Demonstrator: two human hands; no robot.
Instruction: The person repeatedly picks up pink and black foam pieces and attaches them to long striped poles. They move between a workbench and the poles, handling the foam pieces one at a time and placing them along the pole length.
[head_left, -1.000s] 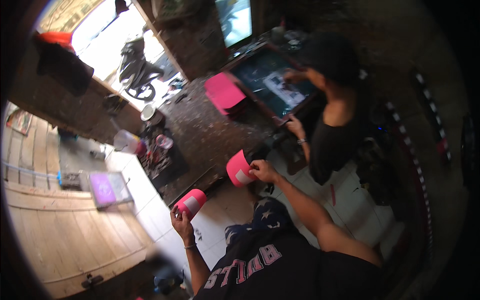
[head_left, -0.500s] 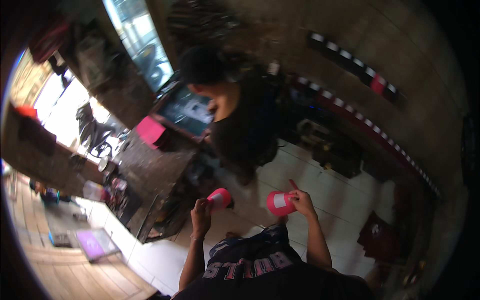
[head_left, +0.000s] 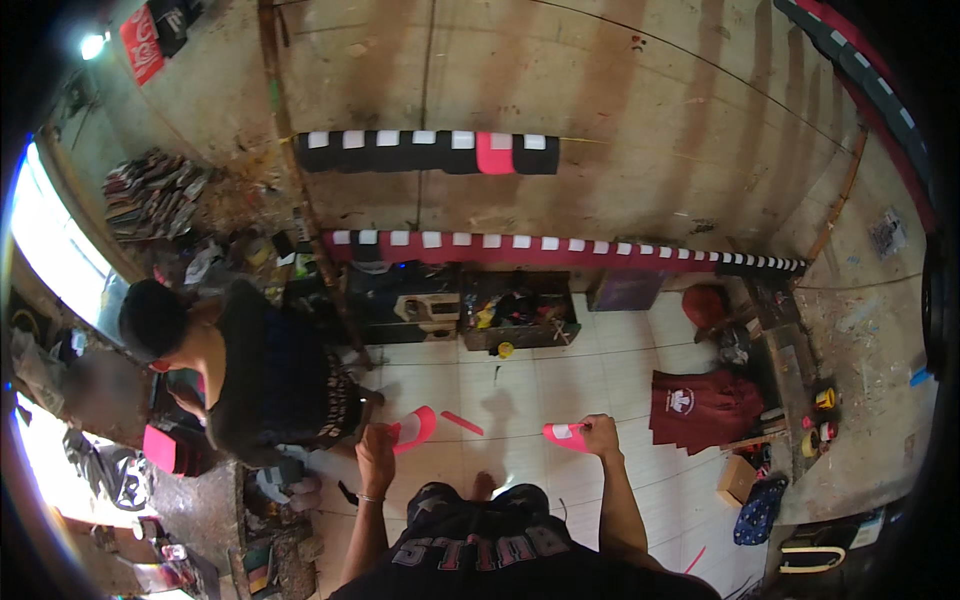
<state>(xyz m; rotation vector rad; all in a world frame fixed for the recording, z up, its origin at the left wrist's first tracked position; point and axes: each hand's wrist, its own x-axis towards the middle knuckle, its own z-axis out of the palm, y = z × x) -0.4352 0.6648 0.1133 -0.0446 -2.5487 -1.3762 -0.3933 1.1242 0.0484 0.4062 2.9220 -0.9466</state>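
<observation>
My left hand [head_left: 375, 455] is closed on a curved bright pink fabric piece [head_left: 414, 427] with a white rectangle on it. It is raised above the tiled floor, left of my body's middle. To the right, my right hand [head_left: 600, 436] pinches a second pink fabric piece [head_left: 566, 435], also with a white rectangle. The two pieces are well apart. Between them, a narrow pink strip [head_left: 462, 423] appears to lie on the floor.
At the left a co-worker [head_left: 250, 370] bends over a bench holding a pink stack [head_left: 165, 450]. Along the wall hang a row of black pieces [head_left: 390, 160] and a maroon row [head_left: 480, 250], with white rectangles. Maroon printed fabric [head_left: 705, 410] and a cardboard box [head_left: 737, 480] are right.
My view has turned right, toward the wall with the hanging rows; the co-worker now appears farther left. Both hands still hold the pink pieces, and the right one now shows narrower.
</observation>
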